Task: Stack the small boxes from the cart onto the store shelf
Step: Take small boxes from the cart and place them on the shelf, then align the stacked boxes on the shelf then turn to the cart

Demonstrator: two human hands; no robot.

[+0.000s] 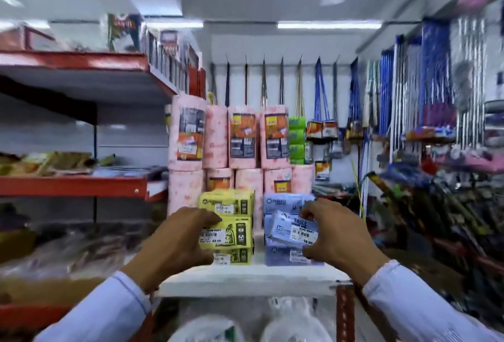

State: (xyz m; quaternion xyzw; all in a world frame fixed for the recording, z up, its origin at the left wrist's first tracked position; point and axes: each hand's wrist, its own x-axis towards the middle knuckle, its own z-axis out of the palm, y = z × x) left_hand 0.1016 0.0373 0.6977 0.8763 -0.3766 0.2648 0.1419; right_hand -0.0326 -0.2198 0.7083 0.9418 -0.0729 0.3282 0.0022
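Note:
Ahead of me a white shelf [245,279] carries two stacks of small boxes. The left stack is yellow [231,202], the right stack is light blue [283,202]. My left hand [180,238] grips a yellow box [231,235] at the middle of the yellow stack. A light blue box [289,228] sits tilted against the front of the blue stack, with my right hand [335,230] closed on it, thumb and fingers at its price label. The cart is out of view.
Pink paper-roll packs [245,137] stand behind the boxes. Red-edged shelves [73,186] with goods run along the left. Hanging mops and brooms [409,91] fill the right wall. White plastic bags [294,325] lie below the white shelf.

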